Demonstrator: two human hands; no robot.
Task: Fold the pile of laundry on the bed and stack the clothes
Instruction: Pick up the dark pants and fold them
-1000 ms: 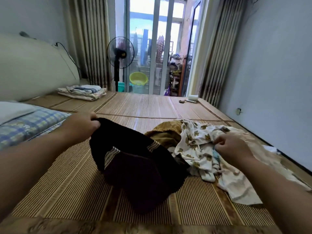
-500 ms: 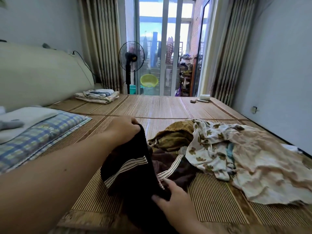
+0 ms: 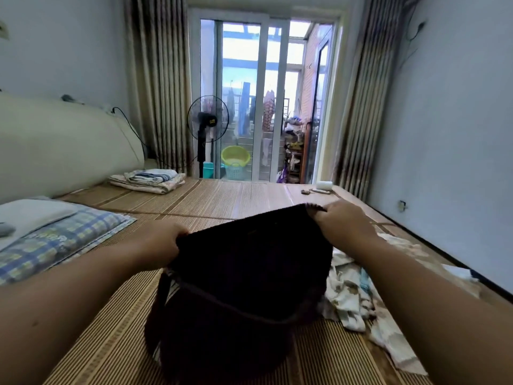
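Note:
A dark garment [image 3: 244, 276] hangs spread out in front of me above the woven bed mat [image 3: 249, 195]. My left hand [image 3: 163, 243] grips its upper left corner, and my right hand [image 3: 341, 220] grips its upper right corner, a little higher. The lower part of the garment sags toward the mat. To the right lies the pile of unfolded laundry [image 3: 358, 295], white cloth with a brown print, partly hidden behind the garment and my right arm.
A folded stack of cloth [image 3: 150, 179] lies at the far left of the bed by the headboard [image 3: 63, 145]. A checked pillow [image 3: 55, 240] sits at left. Small items [image 3: 319, 188] lie at the far right corner. A fan [image 3: 207, 126] stands before the glass doors.
Both hands lifted the dark garment off the mat and pulled it open. My right hand moved from its lower edge up to its upper right corner. The camera tilted up.

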